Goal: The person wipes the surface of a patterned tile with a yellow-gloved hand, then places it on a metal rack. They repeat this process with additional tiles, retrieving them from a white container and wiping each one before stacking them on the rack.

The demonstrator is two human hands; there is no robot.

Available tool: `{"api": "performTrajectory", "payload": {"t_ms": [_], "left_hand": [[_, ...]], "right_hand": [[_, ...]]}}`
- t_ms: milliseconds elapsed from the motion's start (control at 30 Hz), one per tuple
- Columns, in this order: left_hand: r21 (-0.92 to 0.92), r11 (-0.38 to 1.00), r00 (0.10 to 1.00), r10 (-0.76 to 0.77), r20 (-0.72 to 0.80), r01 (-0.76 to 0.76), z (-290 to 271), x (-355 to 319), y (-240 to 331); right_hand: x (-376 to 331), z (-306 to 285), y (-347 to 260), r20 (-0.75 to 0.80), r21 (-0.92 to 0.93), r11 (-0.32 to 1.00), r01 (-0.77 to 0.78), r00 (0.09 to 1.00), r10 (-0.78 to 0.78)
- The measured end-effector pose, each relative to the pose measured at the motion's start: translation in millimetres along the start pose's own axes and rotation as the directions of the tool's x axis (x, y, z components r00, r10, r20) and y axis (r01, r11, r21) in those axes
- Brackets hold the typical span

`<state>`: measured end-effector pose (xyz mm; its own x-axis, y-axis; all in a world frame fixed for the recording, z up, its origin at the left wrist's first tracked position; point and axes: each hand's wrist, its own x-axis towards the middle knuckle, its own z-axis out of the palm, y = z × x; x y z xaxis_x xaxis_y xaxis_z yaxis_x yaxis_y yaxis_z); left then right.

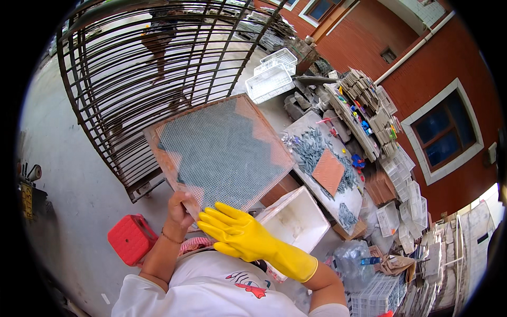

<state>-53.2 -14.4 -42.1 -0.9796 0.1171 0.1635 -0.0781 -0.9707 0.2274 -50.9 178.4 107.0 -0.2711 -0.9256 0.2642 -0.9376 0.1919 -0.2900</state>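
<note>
A square board (151, 138) with a brown rim is tilted in front of me. Blue-grey pieces fill most of its face in a stepped outline, and a pale mesh sheet (222, 150) lies over them. My bare left hand (180, 210) is closed around the board's near left corner; whether the mesh is pinched there too, I cannot tell. A yellow rubber glove covers my right hand (235, 232), whose fingers stretch out flat at the board's near edge, holding nothing. Whether those fingertips touch the mesh is unclear.
A barred metal rack (174, 58) stands beyond the board. To the left is a red stool (132, 240). A white foam box (301, 216) sits right of my glove, beside a table (311, 127) with loose grey pieces and an orange-brown ribbed square (328, 173). White crates (269, 82) stand further back.
</note>
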Motion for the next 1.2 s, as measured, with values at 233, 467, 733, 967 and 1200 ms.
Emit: {"api": "performTrajectory", "payload": {"t_ms": [233, 467, 733, 967, 1200], "left_hand": [[0.047, 0.996, 0.92, 0.09, -0.381, -0.078, 36.7, 3.3, 0.5], [0.212, 0.975, 0.953, 0.132, -0.274, -0.074, 41.5, 4.0, 14.2], [0.153, 0.958, 0.938, 0.271, -0.215, -0.242, 76.0, 17.1, 37.0], [0.251, 0.918, 0.949, 0.314, 0.008, -0.306, 128.5, 78.6, 44.6], [0.192, 0.883, 0.9, 0.435, 0.008, -0.429, 135.0, 161.8, 50.4]], "right_hand": [[16.3, -6.6, 35.6, -0.186, -0.344, 0.888, -0.306, 0.949, 0.255], [13.6, -9.4, -15.2, -0.032, 0.024, 0.999, 0.048, 0.998, -0.048], [-66.0, -44.2, 8.5, -0.592, 0.155, 0.879, -0.452, 0.669, 0.449], [-92.4, -19.2, 7.3, -0.647, 0.266, 0.775, -0.573, 0.491, 0.584], [-102.3, -22.5, 1.4, -0.651, 0.324, 0.69, -0.648, 0.376, 0.659]]}}
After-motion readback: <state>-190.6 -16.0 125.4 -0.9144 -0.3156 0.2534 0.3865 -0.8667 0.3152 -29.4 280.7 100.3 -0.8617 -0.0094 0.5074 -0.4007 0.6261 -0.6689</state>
